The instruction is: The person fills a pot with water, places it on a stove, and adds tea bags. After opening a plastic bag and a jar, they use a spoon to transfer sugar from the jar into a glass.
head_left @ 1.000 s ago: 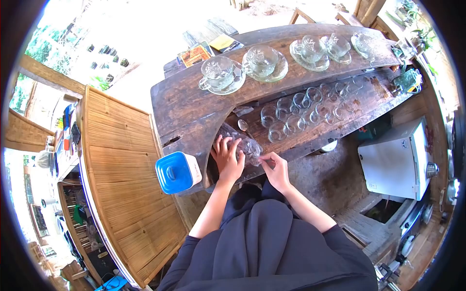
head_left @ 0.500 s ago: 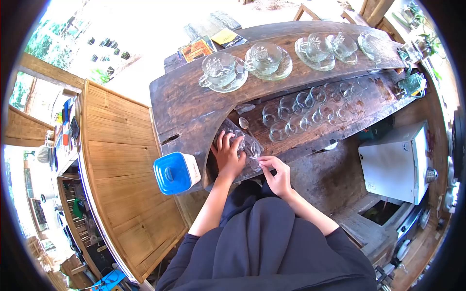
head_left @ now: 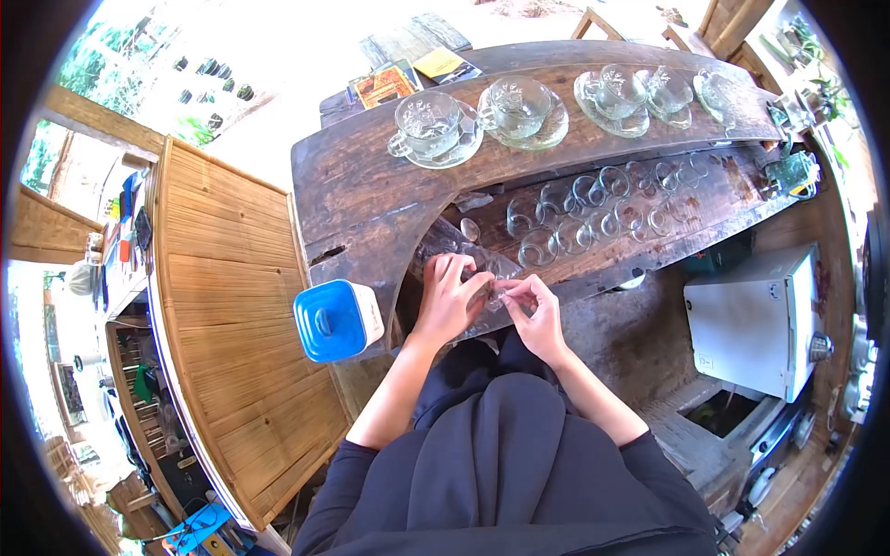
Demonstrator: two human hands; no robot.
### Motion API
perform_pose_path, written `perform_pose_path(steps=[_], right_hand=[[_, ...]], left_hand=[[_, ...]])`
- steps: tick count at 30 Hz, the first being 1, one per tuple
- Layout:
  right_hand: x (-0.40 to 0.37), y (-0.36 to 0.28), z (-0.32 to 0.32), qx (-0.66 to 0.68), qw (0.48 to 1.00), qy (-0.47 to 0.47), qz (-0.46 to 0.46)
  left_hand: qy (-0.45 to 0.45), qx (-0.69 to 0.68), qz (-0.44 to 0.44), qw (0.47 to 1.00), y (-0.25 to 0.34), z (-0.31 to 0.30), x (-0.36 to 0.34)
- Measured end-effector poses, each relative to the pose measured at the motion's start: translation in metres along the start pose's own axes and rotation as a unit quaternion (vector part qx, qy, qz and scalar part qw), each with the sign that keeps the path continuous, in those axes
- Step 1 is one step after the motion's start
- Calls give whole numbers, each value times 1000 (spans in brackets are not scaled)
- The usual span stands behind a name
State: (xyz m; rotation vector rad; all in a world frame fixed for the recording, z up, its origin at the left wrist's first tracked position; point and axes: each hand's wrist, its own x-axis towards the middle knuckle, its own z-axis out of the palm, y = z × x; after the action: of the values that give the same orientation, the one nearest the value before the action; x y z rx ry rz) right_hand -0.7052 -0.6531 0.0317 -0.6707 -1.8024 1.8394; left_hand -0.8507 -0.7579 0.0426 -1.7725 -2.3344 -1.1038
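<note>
Right hand (head_left: 538, 322): thumb and forefinger pinched together on the gathered end of a clear plastic bag (head_left: 475, 256). Left hand (head_left: 447, 301): fingers bent over the same bag, slightly parted, thumb reaching toward the pinch; from where I stand I cannot tell how firmly they grip. Bag location: lower shelf (head_left: 714, 199) of the wooden bench (head_left: 357, 208), beside the curved cut-out; left hand covers part of it. Spoon (head_left: 470, 228) just beyond the bag. Clear glasses (head_left: 601, 225) in two rows, right. Blue-lidded tub (head_left: 332, 320) near left wrist. Glass cups (head_left: 427, 123) on saucers along the upper surface.
</note>
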Motion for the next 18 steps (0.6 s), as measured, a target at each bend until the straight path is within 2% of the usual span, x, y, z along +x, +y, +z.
perform_pose_path(steps=[1,5,7,8,10,13,15,18], right_hand=[[0,-1,-2,-11,1000,-3,-5],[-3,5,-4,-47,997,-14,-57],[-4,-4,-1,-174,983,6,-52],[-5,7,0,-187,980,13,-61],[-4,6,4,-207,975,28,-77],[-4,10,8,-255,960,50,-108],[-2,9,8,-383,906,57,-173],[-1,6,9,-429,891,57,-134]], left_hand=[[-25,-13,-4,1000,1,-2,2],[-28,-18,6,999,-7,9,-4],[13,-74,-19,997,-6,15,-5],[12,-75,-18,997,-6,16,-7],[14,-119,-77,990,-7,15,-12],[34,-135,-92,986,-7,18,-15],[41,-134,-95,985,-6,19,-16],[41,-136,-86,986,-8,17,-16]])
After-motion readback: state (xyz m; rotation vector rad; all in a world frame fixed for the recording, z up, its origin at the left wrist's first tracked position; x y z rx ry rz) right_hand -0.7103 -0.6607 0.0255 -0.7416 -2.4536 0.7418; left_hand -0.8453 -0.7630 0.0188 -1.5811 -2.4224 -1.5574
